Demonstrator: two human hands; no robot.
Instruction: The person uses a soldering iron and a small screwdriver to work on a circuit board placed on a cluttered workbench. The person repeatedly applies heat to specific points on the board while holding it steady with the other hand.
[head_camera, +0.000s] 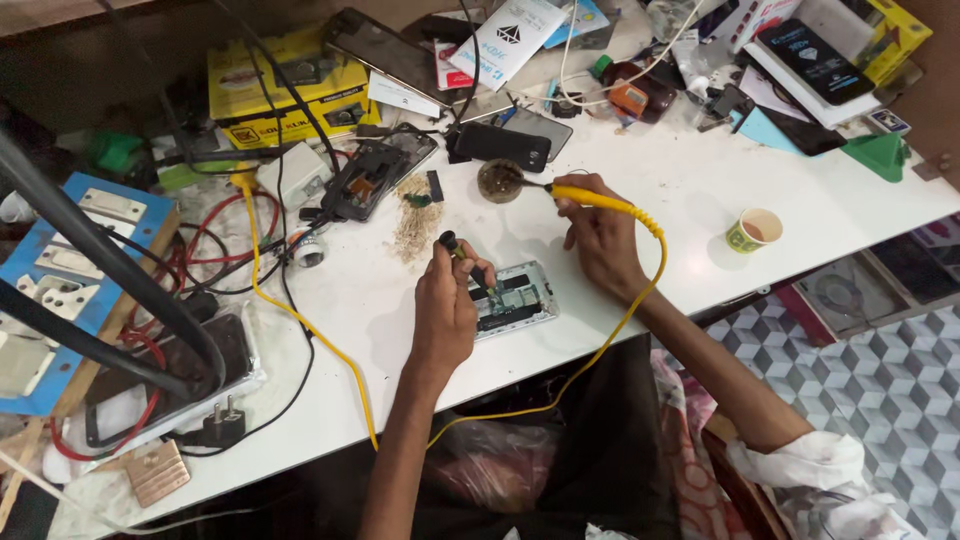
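My left hand (447, 300) grips a dark-handled tool (462, 256) whose tip rests on an opened phone with its circuit board showing (517, 296), lying on the white table (640, 170). My right hand (600, 235) holds a yellow soldering iron (590, 197). Its tip reaches into a small round tin (500, 180) just beyond the phone. The iron's yellow cord (300, 320) loops off the table's front edge and back across to the left.
A paper cup (753, 230) stands to the right. Another opened phone (375, 175) and a dark phone (500, 145) lie further back. Yellow boxes (285, 85), a blue switchboard (90, 250), tangled wires (215, 235) and a plug (215, 425) crowd the left; boxes and phones fill the back right.
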